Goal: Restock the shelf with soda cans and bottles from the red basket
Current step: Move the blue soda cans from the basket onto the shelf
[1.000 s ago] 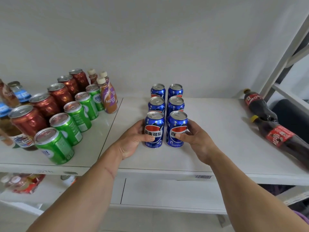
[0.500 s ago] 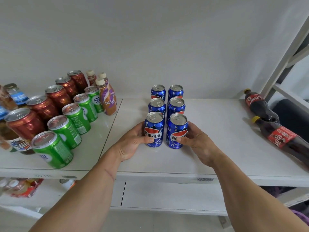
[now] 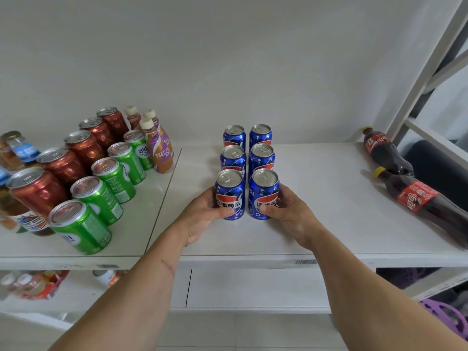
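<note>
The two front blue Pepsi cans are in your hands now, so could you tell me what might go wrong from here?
1. The left hand and right hand each grip a front blue Pepsi can close behind which the other blue cans stand; a push backward could topple those rows.
2. The two dark cola bottles with red labels lie on their sides on the white shelf and might roll if it is jolted.
</note>
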